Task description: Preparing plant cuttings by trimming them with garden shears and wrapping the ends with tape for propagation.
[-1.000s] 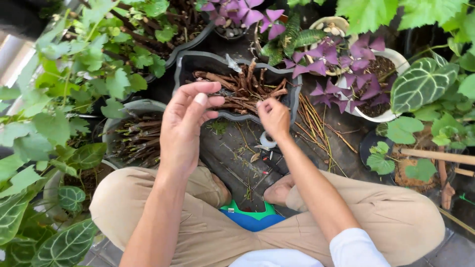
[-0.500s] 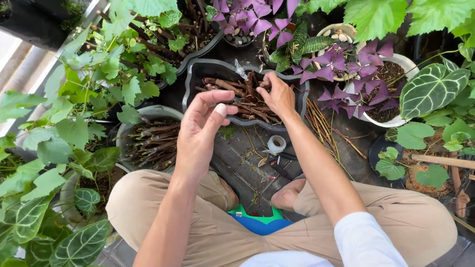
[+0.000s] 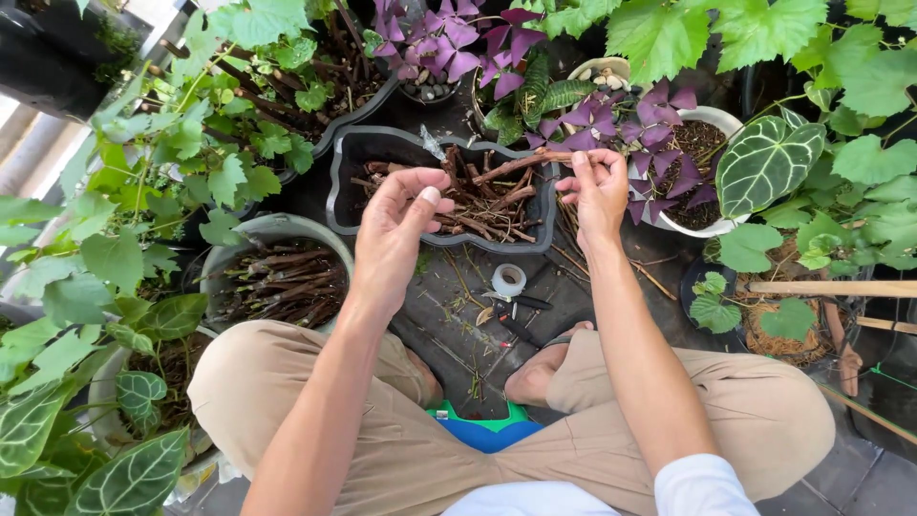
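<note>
1. Two bare hands are raised over a dark wavy-rimmed planter (image 3: 346,182) filled with cut brown stems; the person sits cross-legged on the floor among potted plants.
2. Right hand (image 3: 597,186): its fingers (image 3: 585,164) are pressed together in a pinch on one end of a long brown stem cutting (image 3: 521,164). The cutting runs leftward from the fingertips, slightly downward, above the pile in the planter and apart from the left hand.
3. Left hand (image 3: 394,229): palm turned toward the camera, fingers loosely curled and partly spread, thumb tip near the forefinger. Whether something small sits between them cannot be told.
4. Risk, as a judgement: held by one end only, the cutting could swivel or slip from the pinch and drop among the like-coloured stems, where it would be hard to tell apart; a hard pinch could also snap it.
5. Surroundings: a round grey pot of stems (image 3: 277,272) lies below the left hand; a roll of tape (image 3: 508,280) and small pruning snips (image 3: 511,308) rest on the floor between the knees; a purple-leaved plant (image 3: 626,119) stands just behind the right hand.
</note>
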